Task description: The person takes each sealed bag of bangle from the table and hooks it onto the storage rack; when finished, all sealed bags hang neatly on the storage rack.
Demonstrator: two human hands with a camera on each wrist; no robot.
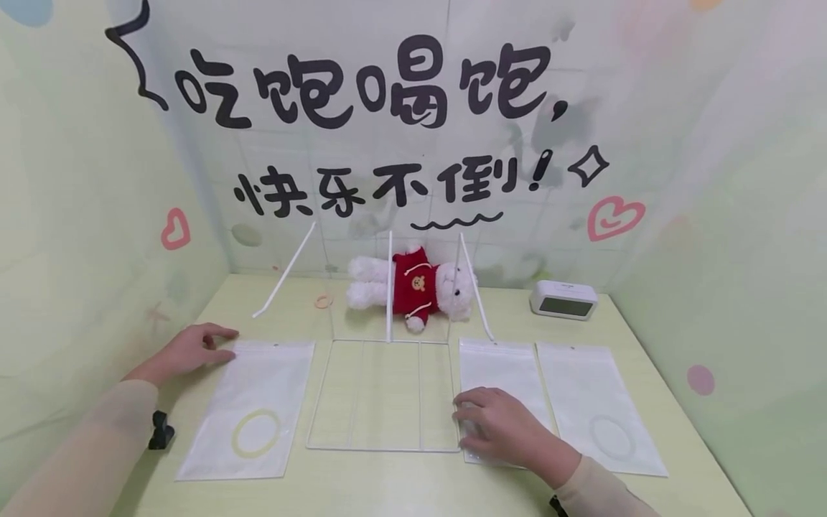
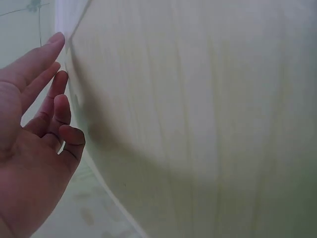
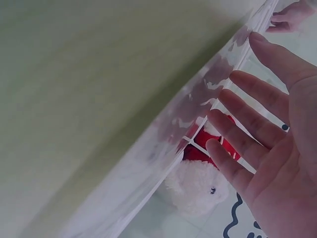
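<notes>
My left hand (image 1: 197,348) is at the upper left corner of a white zip bag (image 1: 258,388), its fingertips right at the bag's edge. A yellow ring (image 1: 256,434) shows through that bag. In the left wrist view the fingers (image 2: 62,106) are loosely bent with nothing between them. My right hand (image 1: 500,427) lies over a second white zip bag (image 1: 500,359), covering part of it, with fingertips close to the right side of a white wire rack (image 1: 381,451). In the right wrist view its fingers (image 3: 247,129) are spread and nearly straight. The rack stands between the bags.
A third zip bag (image 1: 581,380) with a pale ring (image 1: 612,437) lies at the right. Behind the rack lies a plush bear (image 1: 413,287) in a red top. A small white digital clock (image 1: 564,300) stands at the back right. Printed curtains surround the table (image 1: 388,492).
</notes>
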